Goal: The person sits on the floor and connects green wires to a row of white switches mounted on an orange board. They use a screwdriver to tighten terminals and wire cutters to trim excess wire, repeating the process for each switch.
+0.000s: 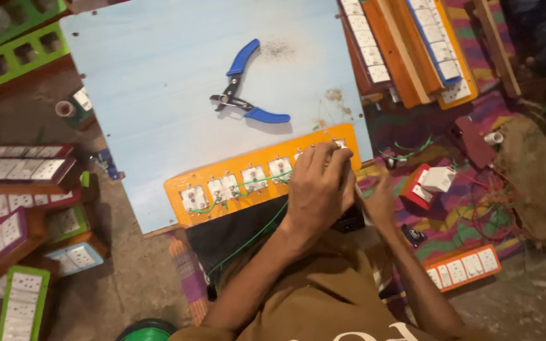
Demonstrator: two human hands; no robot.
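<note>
Pressing left hand point(317, 189) on flat orange panel point(222, 173).

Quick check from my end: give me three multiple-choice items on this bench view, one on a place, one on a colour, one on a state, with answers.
1. Where do the pliers lie?
A. on the pale blue board
B. on the floor
C. in the left hand

2. What colour is the switch panel under the hands?
A. green
B. orange
C. white

3. What is the left hand doing?
A. hanging free
B. gripping the pliers
C. resting on the panel's right end

Answers: A, the pliers sit alone on the board; B, the panel's face is orange; C, the fingers press on that end.
</note>
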